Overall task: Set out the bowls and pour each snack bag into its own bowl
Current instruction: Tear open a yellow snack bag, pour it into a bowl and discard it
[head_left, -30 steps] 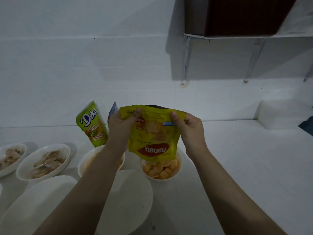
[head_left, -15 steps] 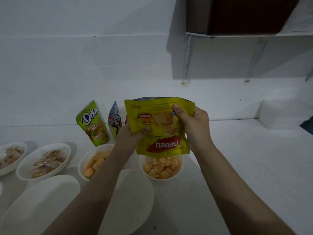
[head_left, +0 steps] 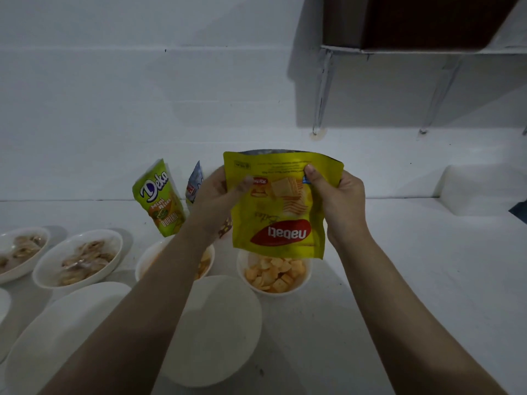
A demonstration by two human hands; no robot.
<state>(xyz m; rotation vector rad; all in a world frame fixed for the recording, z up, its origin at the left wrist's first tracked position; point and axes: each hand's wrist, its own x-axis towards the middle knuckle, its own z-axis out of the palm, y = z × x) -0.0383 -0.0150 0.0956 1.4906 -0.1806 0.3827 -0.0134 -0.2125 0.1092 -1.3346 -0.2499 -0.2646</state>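
Both hands hold the yellow foil Nabati snack bag [head_left: 278, 206] upside down: the right hand [head_left: 340, 201] has its grip pinched on the bag's upper right edge, thumb on the printed face and fingers behind, while the left hand [head_left: 218, 202] has its grip on the left edge, thumb blurred across the front. The bag's opening hangs just above the small round white bowl [head_left: 302, 285], which holds orange square snack pieces [head_left: 273, 273] and stands on the white bench [head_left: 399, 280].

Left of that bowl, partly hidden by the left forearm, is another small white bowl [head_left: 145, 262] with orange pieces. Further left sit two shallow white bowls [head_left: 77, 260] [head_left: 20, 255] holding pale brownish snacks. Nearer the camera lie two large white dishes [head_left: 219, 332] [head_left: 60, 337], whose contents cannot be made out. Against the white wall a green Deka Mini Bites pouch [head_left: 158, 201] stands tilted, and just beside it a small blue-and-white packet [head_left: 194, 185] peeks out behind the left hand.
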